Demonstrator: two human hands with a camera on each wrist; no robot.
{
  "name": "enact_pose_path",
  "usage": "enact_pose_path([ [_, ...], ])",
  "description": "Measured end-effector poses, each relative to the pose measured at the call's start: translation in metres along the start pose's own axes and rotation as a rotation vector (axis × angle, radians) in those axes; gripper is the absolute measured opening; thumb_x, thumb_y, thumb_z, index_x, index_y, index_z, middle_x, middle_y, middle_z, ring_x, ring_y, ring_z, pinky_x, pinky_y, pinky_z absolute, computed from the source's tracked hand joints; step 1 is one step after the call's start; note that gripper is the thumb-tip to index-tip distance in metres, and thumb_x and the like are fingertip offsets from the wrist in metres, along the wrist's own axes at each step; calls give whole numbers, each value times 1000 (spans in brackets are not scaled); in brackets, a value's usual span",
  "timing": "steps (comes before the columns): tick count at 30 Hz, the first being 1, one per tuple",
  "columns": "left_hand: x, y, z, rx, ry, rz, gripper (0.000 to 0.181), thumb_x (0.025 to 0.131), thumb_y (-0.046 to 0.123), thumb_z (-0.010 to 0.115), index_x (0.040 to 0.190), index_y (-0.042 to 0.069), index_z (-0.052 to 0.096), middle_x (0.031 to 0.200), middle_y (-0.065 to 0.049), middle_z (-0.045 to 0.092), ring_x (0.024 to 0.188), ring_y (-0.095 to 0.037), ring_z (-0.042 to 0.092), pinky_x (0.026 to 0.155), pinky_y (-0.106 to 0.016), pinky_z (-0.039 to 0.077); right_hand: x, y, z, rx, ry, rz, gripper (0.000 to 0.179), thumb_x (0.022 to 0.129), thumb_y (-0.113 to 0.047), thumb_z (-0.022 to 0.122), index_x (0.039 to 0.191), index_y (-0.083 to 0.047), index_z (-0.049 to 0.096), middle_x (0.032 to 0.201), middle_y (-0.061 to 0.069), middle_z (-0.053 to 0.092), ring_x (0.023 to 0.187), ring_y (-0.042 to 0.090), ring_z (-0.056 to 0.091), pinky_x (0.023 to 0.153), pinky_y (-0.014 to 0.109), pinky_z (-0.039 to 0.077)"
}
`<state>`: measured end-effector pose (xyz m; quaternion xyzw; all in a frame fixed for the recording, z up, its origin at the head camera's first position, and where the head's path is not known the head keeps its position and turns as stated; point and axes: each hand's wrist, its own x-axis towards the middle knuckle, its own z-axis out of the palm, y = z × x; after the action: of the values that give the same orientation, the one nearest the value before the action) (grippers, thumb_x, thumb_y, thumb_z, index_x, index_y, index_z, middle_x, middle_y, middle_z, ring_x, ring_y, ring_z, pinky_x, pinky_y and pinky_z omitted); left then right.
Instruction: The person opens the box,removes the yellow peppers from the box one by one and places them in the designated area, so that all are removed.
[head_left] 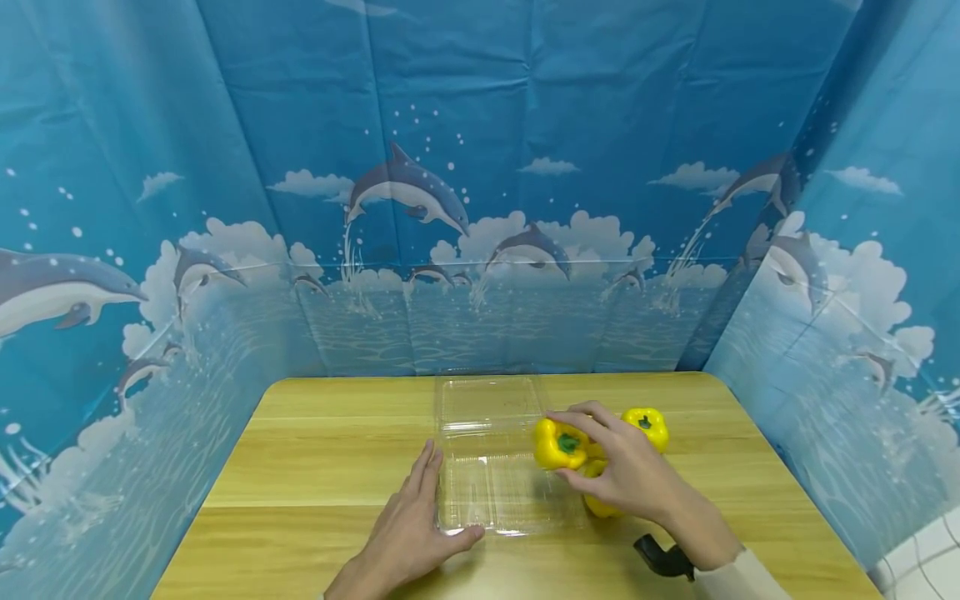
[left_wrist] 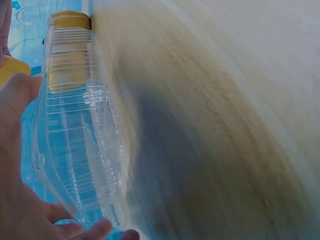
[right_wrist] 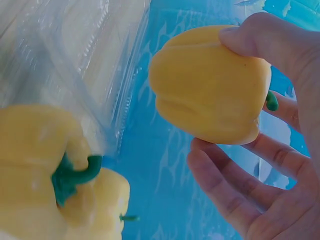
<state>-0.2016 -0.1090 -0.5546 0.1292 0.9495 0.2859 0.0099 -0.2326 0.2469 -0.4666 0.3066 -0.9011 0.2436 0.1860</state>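
Note:
My right hand (head_left: 618, 458) pinches a yellow bell pepper (head_left: 557, 446) with a green stem between thumb and fingers. In the right wrist view, this pepper (right_wrist: 210, 85) is lifted beside the container. A clear plastic clamshell container (head_left: 491, 492) lies with its lid (head_left: 491, 400) folded back toward the far table edge. Straight fingers of my left hand (head_left: 412, 521) lie along the container's left side, the thumb at its near edge. More yellow bell peppers stand right of the container: one (head_left: 600, 504) partly hidden under my right hand, another (head_left: 651, 425) farther back.
Near my right wrist, a black curved object (head_left: 663, 557) sits on the wooden table (head_left: 315, 467). A blue curtain (head_left: 480, 317) printed with dolphins surrounds the table's back and sides.

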Motion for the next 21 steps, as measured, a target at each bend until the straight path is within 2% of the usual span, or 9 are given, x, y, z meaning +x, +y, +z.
enact_pose_path([
  [6,0,-1,0,60,24,36,137,89,89,79,185,5,28,198,-11,19,120,-31,74,105,-62,64,-8,3,-8,-30,16,12,77,89,-29,104,158,-25,71,142,-2,73,111,15,78,85,30,69],
  [13,-1,-2,-1,85,30,55,136,90,87,79,186,6,26,197,-12,22,144,-43,69,114,-65,61,-16,9,-16,-40,37,22,76,89,-27,104,158,-25,71,142,0,73,109,15,78,83,29,69],
  [18,0,-2,0,90,23,60,137,90,89,78,184,4,28,196,-13,23,146,-45,69,114,-67,61,-23,15,-21,-34,55,22,77,88,-23,104,158,-25,71,141,0,73,107,13,76,80,27,66],
  [21,1,-2,0,96,33,72,137,89,89,79,183,2,31,195,-15,25,151,-46,65,114,-67,61,-26,19,-24,-42,69,16,78,87,-22,105,157,-24,71,140,0,74,106,13,76,79,30,66],
])
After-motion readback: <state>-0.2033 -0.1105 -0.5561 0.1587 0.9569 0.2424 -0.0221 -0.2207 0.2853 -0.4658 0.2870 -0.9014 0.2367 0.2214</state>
